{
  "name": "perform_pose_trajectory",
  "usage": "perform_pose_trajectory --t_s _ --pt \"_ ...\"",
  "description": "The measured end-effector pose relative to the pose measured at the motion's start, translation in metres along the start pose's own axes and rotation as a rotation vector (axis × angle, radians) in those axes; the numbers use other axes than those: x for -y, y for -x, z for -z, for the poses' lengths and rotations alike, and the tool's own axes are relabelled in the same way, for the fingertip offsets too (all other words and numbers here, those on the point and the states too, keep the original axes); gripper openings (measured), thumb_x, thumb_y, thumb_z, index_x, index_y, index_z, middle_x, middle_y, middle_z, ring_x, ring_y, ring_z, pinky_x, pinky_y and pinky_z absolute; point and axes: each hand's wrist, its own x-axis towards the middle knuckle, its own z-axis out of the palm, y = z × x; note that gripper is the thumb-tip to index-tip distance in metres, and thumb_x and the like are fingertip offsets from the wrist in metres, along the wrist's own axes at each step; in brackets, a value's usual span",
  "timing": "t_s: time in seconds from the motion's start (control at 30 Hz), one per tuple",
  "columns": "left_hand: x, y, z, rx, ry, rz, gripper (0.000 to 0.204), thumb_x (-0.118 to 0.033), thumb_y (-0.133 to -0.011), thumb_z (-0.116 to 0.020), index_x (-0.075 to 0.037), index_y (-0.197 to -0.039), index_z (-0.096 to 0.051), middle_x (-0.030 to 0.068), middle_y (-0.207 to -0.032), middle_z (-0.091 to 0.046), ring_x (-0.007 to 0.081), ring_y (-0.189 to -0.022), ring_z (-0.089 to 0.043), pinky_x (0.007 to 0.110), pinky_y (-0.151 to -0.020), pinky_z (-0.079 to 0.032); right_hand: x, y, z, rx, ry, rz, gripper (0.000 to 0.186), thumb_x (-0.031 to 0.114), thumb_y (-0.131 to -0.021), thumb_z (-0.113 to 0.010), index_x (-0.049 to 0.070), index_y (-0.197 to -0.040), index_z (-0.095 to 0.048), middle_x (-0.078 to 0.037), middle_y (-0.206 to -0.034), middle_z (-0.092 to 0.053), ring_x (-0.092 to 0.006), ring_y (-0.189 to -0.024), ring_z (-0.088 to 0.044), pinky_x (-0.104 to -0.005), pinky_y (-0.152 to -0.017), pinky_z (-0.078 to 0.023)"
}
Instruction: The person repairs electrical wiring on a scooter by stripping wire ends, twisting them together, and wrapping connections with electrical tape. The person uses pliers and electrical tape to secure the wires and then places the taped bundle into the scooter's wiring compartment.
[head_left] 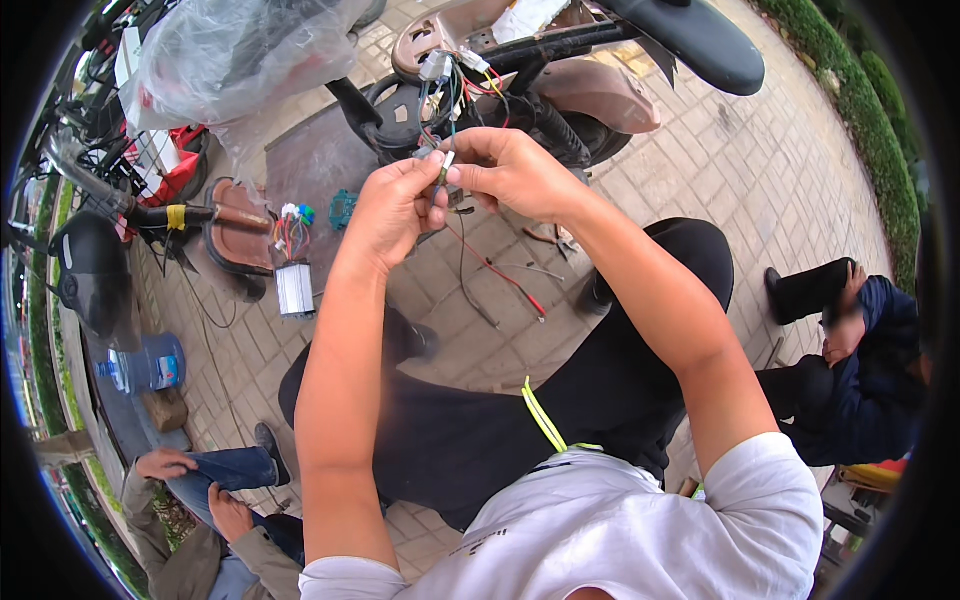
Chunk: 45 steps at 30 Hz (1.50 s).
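My left hand (392,208) and my right hand (522,172) meet in front of the scooter frame (560,48). Both are closed, thumbs and fingertips pinching a small white wire connector (448,159) with thin wires. Fingers cover part of it, so I cannot tell whether it is one piece or two joined halves. Just beyond, a bundle of coloured wires with white plugs (437,67) comes out of the frame. Below my hands, a red wire (490,264) and a dark cable (464,275) trail over the paving.
A silver controller box (294,290) with coloured plugs lies left of my left forearm. Pliers (552,238) rest on the paving. Plastic sheeting (240,60) covers part of another scooter. A blue water jug (158,362) stands left. People sit at lower left (225,510) and right (860,370).
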Motion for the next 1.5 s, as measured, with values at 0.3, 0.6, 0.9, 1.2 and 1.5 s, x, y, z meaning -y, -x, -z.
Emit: perform_pose_trajectory --t_s 0.3,0.6,0.9,1.2,1.5 --pt "-0.004 0.011 0.000 0.059 -0.276 -0.064 0.021 -0.024 -0.098 -0.063 -0.003 -0.100 -0.066 -0.0025 -0.075 -0.056 0.0064 -0.064 -0.051 0.023 -0.055 -0.041 -0.009 0.002 0.006 -0.116 0.356 0.209 0.017 0.016 -0.092 -0.068 0.000 -0.087 -0.064 0.000 -0.067 -0.057 -0.0075 -0.055 -0.048 -0.0241 -0.049 -0.037" --pt "0.013 0.016 -0.017 -0.178 -1.004 -0.796 0.013 -0.008 -0.092 -0.066 0.002 -0.100 -0.067 0.0049 -0.079 -0.060 0.0160 -0.069 -0.058 0.030 -0.062 -0.047 0.012 0.021 0.005 -0.111 -0.351 -0.282 0.014 0.011 -0.090 -0.064 0.004 -0.080 -0.057 0.005 -0.057 -0.040 -0.0066 -0.044 -0.033 -0.0261 -0.041 -0.025" --pt "0.018 0.014 -0.029 -0.287 -1.203 -1.055 0.016 -0.006 -0.085 -0.070 -0.003 -0.100 -0.066 0.0104 -0.086 -0.060 0.0292 -0.078 -0.061 0.038 -0.067 -0.051 0.025 0.036 0.011 -0.151 -0.585 -0.295 0.015 0.009 -0.091 -0.060 0.006 -0.078 -0.053 0.003 -0.061 -0.042 -0.0072 -0.043 -0.034 -0.0251 -0.040 -0.028" --pt "0.013 0.012 -0.035 -0.311 -1.183 -1.181 0.016 -0.003 -0.087 -0.069 0.000 -0.102 -0.066 0.0125 -0.083 -0.060 0.0270 -0.071 -0.060 0.035 -0.064 -0.049 0.038 0.036 0.018 -0.096 -0.779 -0.247 0.018 0.012 -0.091 -0.060 0.009 -0.074 -0.053 0.005 -0.060 -0.040 -0.0068 -0.046 -0.035 -0.0258 -0.044 -0.029" --pt "0.031 0.020 -0.014 -0.381 -1.045 -0.907 0.013 -0.004 -0.085 -0.070 -0.001 -0.097 -0.067 0.0077 -0.085 -0.061 0.0210 -0.072 -0.061 0.032 -0.064 -0.051 0.109 0.067 0.084 0.028 -0.784 0.428 0.025 0.022 -0.100 -0.050 0.004 -0.088 -0.061 -0.001 -0.057 -0.046 -0.0090 -0.048 -0.045 -0.0277 -0.048 -0.042"
